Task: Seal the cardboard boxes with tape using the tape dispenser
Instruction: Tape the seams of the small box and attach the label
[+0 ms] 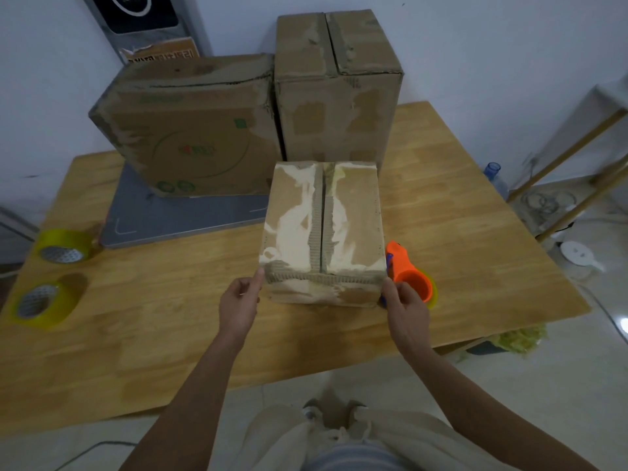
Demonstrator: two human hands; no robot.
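**Boxes on a wooden counter in a pale room**

The room has pale blue-white walls [51, 96] and a light floor [560, 385]. A big wooden counter [170, 317] fills most of the view. Its top is yellow-brown with long grain lines.

At the back of the counter, a wide box [190, 130] with green print sits on a flat grey board [176, 219]. Just beside it, to the right, stands a tall box [336, 86] with its flaps closed. Both have worn, peeling skin.

In front of them is a small box [323, 229]. Its top is torn and patchy, and the two flaps meet in a line down the middle.

The left hand [239, 304] has its grip on the near left corner of the small box, thumb on the edge. The right hand [404, 307] has its grip on the near right corner the same way.

The orange tape dispenser [409, 271] lies on the counter, just beside the small box on its right.

Two yellow tape rolls [63, 248] sit near the left edge of the counter.

A wooden rack [571, 185] stands at the right, with a blue bottle [491, 171] near it.
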